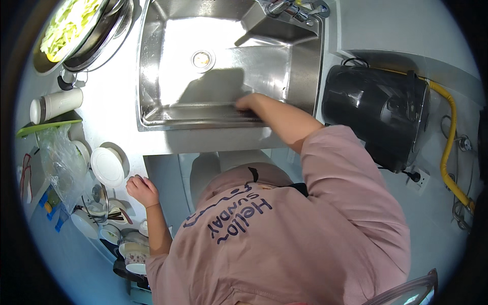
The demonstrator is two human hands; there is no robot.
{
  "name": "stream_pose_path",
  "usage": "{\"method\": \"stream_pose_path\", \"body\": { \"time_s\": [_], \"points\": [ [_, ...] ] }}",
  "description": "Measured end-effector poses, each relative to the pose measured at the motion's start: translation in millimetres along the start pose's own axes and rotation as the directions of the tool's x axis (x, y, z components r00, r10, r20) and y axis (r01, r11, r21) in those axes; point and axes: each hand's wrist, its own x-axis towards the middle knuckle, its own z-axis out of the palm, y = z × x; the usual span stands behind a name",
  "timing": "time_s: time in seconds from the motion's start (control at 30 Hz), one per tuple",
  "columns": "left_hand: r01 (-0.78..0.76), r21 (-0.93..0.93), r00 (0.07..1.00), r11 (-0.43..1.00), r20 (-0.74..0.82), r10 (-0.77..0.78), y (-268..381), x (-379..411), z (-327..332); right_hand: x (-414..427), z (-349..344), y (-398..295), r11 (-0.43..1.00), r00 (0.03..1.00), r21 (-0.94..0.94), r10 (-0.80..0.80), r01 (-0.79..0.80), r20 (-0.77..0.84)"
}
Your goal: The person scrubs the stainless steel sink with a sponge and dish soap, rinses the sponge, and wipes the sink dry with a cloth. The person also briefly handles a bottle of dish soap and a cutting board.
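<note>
My right hand [249,102] reaches into the stainless steel sink [267,72], close to its near wall. It is blurred, and its fingers point down, partly hidden, so I cannot tell if it holds anything. Near the middle of the basin, the drain [201,60] has some yellowish bits in it. My left hand [143,191] hovers by the counter's edge on the left, fingers loosely curled, with nothing visible in it. Closest to it is a white dish [107,167] on the counter. A chrome faucet [291,10] stands at the sink's far right corner.
Shredded cabbage [70,28] fills a bowl at the far left, beside metal pans [97,42]. Below are a white tumbler [65,103], a green-edged board [49,126], a plastic bag [63,164] and several bowls [84,224]. On the right are a black appliance [375,114] and a yellow hose [449,139].
</note>
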Motion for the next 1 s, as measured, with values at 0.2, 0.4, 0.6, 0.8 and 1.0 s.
{"method": "stream_pose_path", "body": {
  "time_s": [0.2,0.4,0.6,0.8,1.0],
  "points": [
    [0.003,-0.002,1.000,1.000,-0.029,-0.003,5,6,-4,-25,20,-248,0.903,0.887,0.002,-0.421,0.429,-0.188],
    [0.012,-0.005,1.000,1.000,-0.009,-0.012,0,-1,-3,-9,19,-151,0.872,0.857,-0.043,-0.488,0.488,-0.165],
    [0.030,-0.018,0.999,0.999,-0.020,-0.030,-4,-4,1,-108,29,63,0.950,0.898,-0.224,-0.284,0.217,-0.335],
    [0.039,-0.001,0.999,0.999,0.000,-0.039,-4,1,-2,-153,20,130,0.804,0.922,-0.491,0.172,-0.334,-0.346],
    [0.033,0.022,0.999,0.999,-0.015,-0.033,-9,-3,2,-153,-68,127,0.088,0.902,-0.899,-0.019,-0.428,-0.431]
  ]
}}
